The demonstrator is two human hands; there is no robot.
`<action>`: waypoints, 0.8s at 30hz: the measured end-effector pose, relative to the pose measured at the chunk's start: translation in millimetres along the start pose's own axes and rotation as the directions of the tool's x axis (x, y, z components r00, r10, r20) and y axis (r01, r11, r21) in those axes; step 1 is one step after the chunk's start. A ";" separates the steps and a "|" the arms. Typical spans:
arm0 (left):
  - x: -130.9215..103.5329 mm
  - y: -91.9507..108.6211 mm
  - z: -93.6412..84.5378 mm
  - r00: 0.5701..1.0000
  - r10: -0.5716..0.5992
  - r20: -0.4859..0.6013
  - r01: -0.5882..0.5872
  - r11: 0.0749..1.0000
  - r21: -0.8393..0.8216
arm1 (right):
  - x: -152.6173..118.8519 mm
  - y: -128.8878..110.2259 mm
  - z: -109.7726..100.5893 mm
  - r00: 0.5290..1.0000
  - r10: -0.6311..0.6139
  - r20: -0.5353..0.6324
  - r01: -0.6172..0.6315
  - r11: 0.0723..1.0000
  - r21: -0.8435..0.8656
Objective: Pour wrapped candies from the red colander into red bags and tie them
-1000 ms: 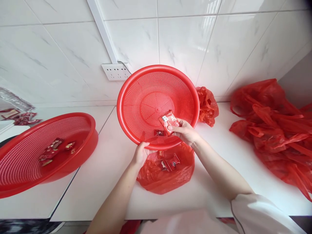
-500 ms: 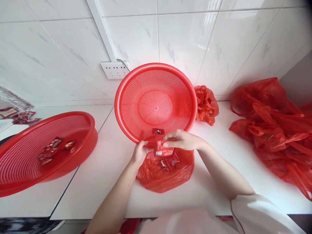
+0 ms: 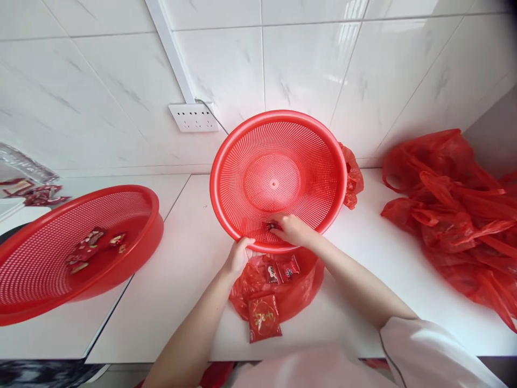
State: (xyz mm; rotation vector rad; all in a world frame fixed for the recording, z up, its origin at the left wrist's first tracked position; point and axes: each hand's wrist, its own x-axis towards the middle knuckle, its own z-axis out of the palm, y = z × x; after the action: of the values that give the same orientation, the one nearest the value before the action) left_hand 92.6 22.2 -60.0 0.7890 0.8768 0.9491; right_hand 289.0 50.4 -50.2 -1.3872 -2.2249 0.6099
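A red plastic basket (image 3: 278, 114) with mesh sides is tipped towards me, its lower rim over an open red plastic bag (image 3: 301, 302). My left hand (image 3: 238, 258) grips that lower rim, thumb on top. Reaching inside the basket, my right hand (image 3: 293, 230) has its fingers closed around a small dark wrapped snack packet (image 3: 272, 226), mostly hidden by them. Small packets (image 3: 273, 274) lie at the bag's mouth. A larger red packet with gold print (image 3: 264, 319) rests over the bag's near edge.
At the left, a second red basket (image 3: 155, 210) holds several wrapped packets (image 3: 86, 248). A heap of red plastic bags (image 3: 456, 199) lies at the right, and another red bag (image 3: 352, 175) is behind the tipped basket. A socket strip (image 3: 194, 117) is on the tiled wall.
My right hand has let go of the red packet, now lying on the bag's near edge, and moved up into the basket to the small packet. The basket has shifted right and slightly down.
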 end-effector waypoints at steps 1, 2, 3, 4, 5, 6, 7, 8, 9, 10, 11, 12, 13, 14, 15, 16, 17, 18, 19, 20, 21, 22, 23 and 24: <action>0.0 0.2 -0.2 1.000 0.000 0.000 0.000 1.000 -0.003 | 0.3 -0.1 -1.5 1.000 0.023 -0.001 -0.022 0.999 0.033; 0.1 0.6 -0.5 1.000 0.003 -0.003 -0.003 1.000 -0.009 | 0.6 -0.4 -3.9 0.999 0.048 0.002 -0.048 0.996 0.081; 0.2 1.2 -0.8 1.000 0.006 -0.007 -0.006 1.000 -0.016 | 0.7 -0.7 -6.8 0.998 0.070 0.006 -0.070 0.987 0.143; 0.3 1.9 -1.2 1.000 0.010 -0.013 -0.011 1.000 -0.025 | 0.6 -1.1 -10.2 0.996 0.083 0.014 -0.084 0.974 0.210; 0.3 2.9 -1.6 1.000 0.012 -0.019 -0.013 0.999 -0.035 | 0.0 -1.7 -14.1 0.996 0.088 0.022 -0.090 0.958 0.273; 0.1 4.1 -1.9 1.000 0.011 -0.022 -0.012 0.999 -0.045 | -1.0 -2.7 -18.6 0.996 0.084 0.031 -0.090 0.939 0.331; -0.2 5.5 -2.0 1.000 0.004 -0.023 -0.006 0.998 -0.056 | -2.7 -4.2 -23.5 0.997 0.068 0.047 -0.081 0.922 0.378; -0.7 7.2 -1.9 1.000 -0.005 -0.025 0.003 0.998 -0.068 | -5.0 -6.2 -29.0 0.996 0.041 0.075 -0.068 0.909 0.412; -1.3 9.1 -1.7 0.999 -0.018 -0.026 0.016 0.997 -0.079 | -7.9 -8.9 -34.8 0.993 0.001 0.117 -0.052 0.900 0.434; -2.0 11.0 -1.4 0.999 -0.034 -0.027 0.031 0.996 -0.088 | -11.1 -12.1 -40.7 0.984 -0.047 0.172 -0.035 0.895 0.445; -2.7 12.8 -1.2 0.998 -0.052 -0.027 0.049 0.994 -0.096 | -14.5 -15.8 -46.4 0.969 -0.095 0.226 -0.016 0.896 0.445; -3.2 14.4 -1.0 0.997 -0.068 -0.029 0.065 0.992 -0.104 | -17.8 -20.1 -51.3 0.955 -0.139 0.261 0.014 0.903 0.429; -3.4 15.5 -1.2 0.996 -0.085 -0.030 0.081 0.991 -0.111 | -20.9 -24.8 -54.9 0.948 -0.174 0.265 0.057 0.915 0.399; -3.3 16.2 -1.6 0.995 -0.100 -0.030 0.096 0.988 -0.118 | -23.8 -30.0 -56.8 0.948 -0.203 0.243 0.106 0.926 0.362; -2.8 16.5 -2.4 0.993 -0.110 -0.034 0.105 0.986 -0.126 | -26.5 -35.9 -56.5 0.950 -0.230 0.213 0.155 0.934 0.321; -1.9 16.3 -3.6 0.993 -0.108 -0.046 0.101 0.986 -0.135 | -29.3 -42.5 -53.8 0.946 -0.260 0.192 0.199 0.937 0.287; -0.8 15.8 -4.9 0.993 -0.104 -0.059 0.095 0.985 -0.144 | -32.2 -49.7 -48.4 0.936 -0.290 0.200 0.235 0.936 0.261; 0.5 15.2 -6.4 0.992 -0.102 -0.070 0.090 0.984 -0.151 | -35.4 -57.5 -40.2 0.917 -0.312 0.249 0.254 0.937 0.240; 1.7 14.6 -7.8 0.992 -0.097 -0.081 0.084 0.985 -0.152 | -39.0 -65.8 -29.6 0.891 -0.319 0.322 0.263 0.942 0.207; 2.9 14.1 -9.0 0.992 -0.090 -0.087 0.076 0.986 -0.150 | -42.7 -74.1 -17.0 0.859 -0.316 0.403 0.275 0.948 0.158; 3.8 13.8 -9.9 0.993 -0.082 -0.086 0.069 0.987 -0.146 | -46.5 -82.2 -3.2 0.827 -0.295 0.479 0.293 0.953 0.080; 4.6 13.6 -10.5 0.994 -0.072 -0.082 0.060 0.988 -0.141 | -50.1 -89.6 11.0 0.807 -0.268 0.527 0.320 0.947 -0.009; 5.0 13.7 -10.7 0.995 -0.058 -0.079 0.047 0.989 -0.137 | -53.1 -96.0 24.6 0.787 -0.254 0.562 0.358 0.930 -0.082; 5.3 13.8 -10.6 0.996 -0.039 -0.082 0.028 0.990 -0.136 | -55.5 -101.2 36.4 0.776 -0.238 0.584 0.382 0.914 -0.135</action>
State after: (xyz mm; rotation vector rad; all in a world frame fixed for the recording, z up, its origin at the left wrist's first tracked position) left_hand 80.1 34.1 -54.0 0.6204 0.8861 1.0070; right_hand 217.9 -45.1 -28.4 -0.9711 -3.0150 0.7002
